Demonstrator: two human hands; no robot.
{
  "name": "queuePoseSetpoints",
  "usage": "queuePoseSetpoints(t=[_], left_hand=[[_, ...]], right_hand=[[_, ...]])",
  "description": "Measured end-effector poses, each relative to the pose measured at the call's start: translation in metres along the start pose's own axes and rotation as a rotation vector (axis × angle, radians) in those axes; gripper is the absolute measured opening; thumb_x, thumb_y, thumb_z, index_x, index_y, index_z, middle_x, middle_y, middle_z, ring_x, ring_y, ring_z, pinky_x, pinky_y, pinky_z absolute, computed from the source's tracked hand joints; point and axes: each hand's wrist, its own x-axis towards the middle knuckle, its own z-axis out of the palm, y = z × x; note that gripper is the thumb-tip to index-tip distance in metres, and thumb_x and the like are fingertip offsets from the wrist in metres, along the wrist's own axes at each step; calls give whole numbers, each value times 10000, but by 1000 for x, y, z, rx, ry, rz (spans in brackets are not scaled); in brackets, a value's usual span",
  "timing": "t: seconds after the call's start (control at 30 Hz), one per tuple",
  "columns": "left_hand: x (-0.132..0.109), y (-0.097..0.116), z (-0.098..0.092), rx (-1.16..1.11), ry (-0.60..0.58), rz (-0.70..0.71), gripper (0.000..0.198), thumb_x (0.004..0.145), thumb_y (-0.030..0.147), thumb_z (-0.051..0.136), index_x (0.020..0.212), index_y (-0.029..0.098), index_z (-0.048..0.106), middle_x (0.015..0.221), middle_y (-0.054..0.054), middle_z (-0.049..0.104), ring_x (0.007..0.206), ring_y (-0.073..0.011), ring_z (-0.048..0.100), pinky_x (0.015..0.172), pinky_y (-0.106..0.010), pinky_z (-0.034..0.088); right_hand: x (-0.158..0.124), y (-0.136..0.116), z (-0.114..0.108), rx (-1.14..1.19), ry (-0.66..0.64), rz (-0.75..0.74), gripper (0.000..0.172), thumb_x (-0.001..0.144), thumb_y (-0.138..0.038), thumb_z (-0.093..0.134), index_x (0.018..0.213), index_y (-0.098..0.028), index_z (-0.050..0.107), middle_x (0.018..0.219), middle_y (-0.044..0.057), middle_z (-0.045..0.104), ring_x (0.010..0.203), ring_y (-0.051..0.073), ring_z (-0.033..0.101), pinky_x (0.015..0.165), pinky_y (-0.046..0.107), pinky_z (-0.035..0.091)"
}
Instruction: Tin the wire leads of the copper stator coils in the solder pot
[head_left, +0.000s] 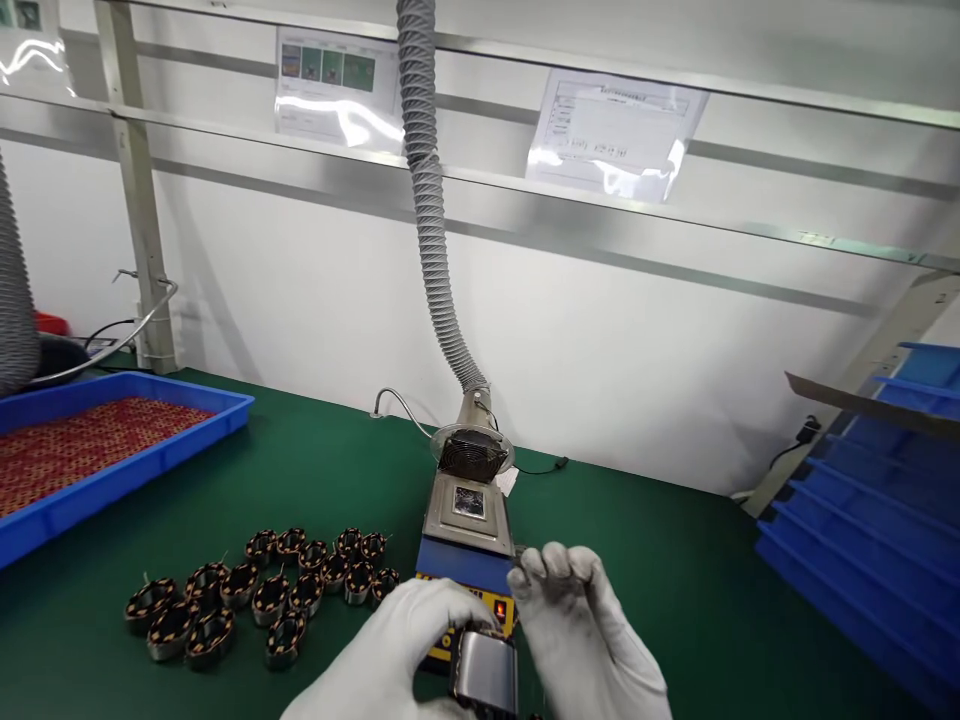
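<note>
My left hand (409, 650), in a white glove, is closed around a stator (487, 672) with a smooth metal side, low in the head view. To its right, my gloved right hand (581, 630) is raised with the palm showing. Its fingers are bent and the thumb lies close to the index fingertip; anything pinched there is too small to make out. Just beyond both hands stands a solder pot (442, 522) with a lit red switch and a square pool of shiny metal on top. Several similar stators (270, 598) with black and copper ends stand to the left.
A grey fume hose (426, 190) drops to a hood (472, 450) behind the pot. On the left lies a blue tray (240, 408) filled with small reddish parts. Stacked blue trays (862, 540) rise at the right edge. The table has a green mat (637, 520).
</note>
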Motion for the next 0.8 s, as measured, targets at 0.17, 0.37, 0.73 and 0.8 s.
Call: queuePoseSetpoints(t=[0.17,0.37,0.73,0.8], left_hand=[[6,-15,7,312,296,289,493,655,220,761,1101,273,557,1100,-39,667,1004,-229,622,872,-298,512],[7,-19,3,374,362,363,474,730,170,659,1171,255,507,1122,-44,662,1021,-187,618,881,-248,514],[8,-12,-15,-520,634,-91,180,815,384,618,759,231,693,835,-19,714,813,-166,658,731,-187,520],[9,-8,-13,-588,460,-169,148,720,314,706,841,230,720,935,-44,713,850,-198,657,749,-227,527]], right_hand=[[-4,15,15,-195,-83,140,320,664,-409,780,921,-234,704,956,73,704,921,227,649,827,316,523],[-9,29,40,81,26,373,460,575,-373,845,974,-202,697,1000,99,698,1008,270,620,932,404,453],[-9,26,35,165,-46,563,461,544,-330,875,949,-183,711,798,65,711,653,177,682,607,251,534],[-8,27,33,141,-23,519,453,558,-333,868,957,-184,715,862,82,714,719,190,685,671,274,542]])
